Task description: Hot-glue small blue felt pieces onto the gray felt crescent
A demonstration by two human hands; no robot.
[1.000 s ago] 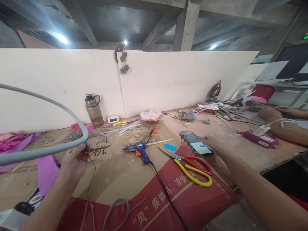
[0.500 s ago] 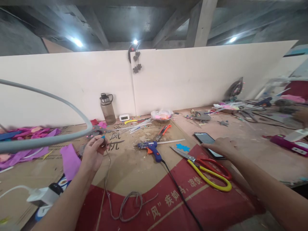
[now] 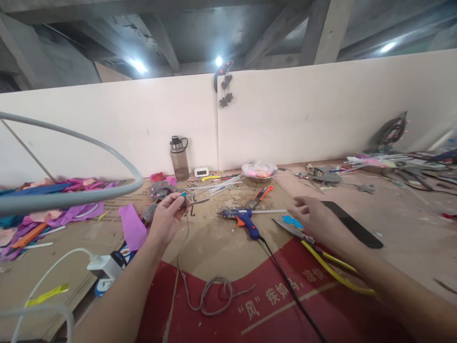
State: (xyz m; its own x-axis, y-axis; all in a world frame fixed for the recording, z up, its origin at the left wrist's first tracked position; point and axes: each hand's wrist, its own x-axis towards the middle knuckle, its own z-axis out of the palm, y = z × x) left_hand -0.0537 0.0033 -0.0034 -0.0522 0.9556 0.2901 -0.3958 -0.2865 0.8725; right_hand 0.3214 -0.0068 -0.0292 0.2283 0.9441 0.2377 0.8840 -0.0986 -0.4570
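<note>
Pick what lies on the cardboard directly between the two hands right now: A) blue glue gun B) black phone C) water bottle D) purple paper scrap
A: the blue glue gun lies on the cardboard with its black cord trailing toward the camera, between the left hand, which pinches a small item with a thin grey cord, and the right hand, which hovers over the scissors.

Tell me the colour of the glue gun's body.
Blue, with an orange trigger; the glue gun shows best in the head view.
</note>
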